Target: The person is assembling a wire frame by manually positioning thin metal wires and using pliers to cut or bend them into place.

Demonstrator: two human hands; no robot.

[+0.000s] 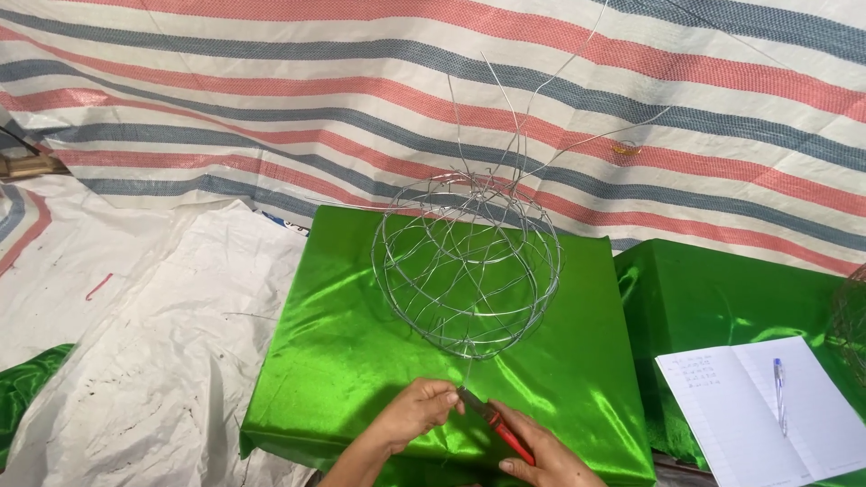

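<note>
Gripping red pliers (498,427) in your right hand (541,455), you're pinching a wire of the ball (466,266) with your left hand (417,410).

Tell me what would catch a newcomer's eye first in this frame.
The round wire cage stands out first, sitting mid-frame on the shiny green satin-covered box with loose wire ends sticking up against the striped tarp. Just below it, the left hand pinches a wire while the right hand holds red-handled pliers to it. At lower right, an open notebook with a pen lies on a second green box.
</note>
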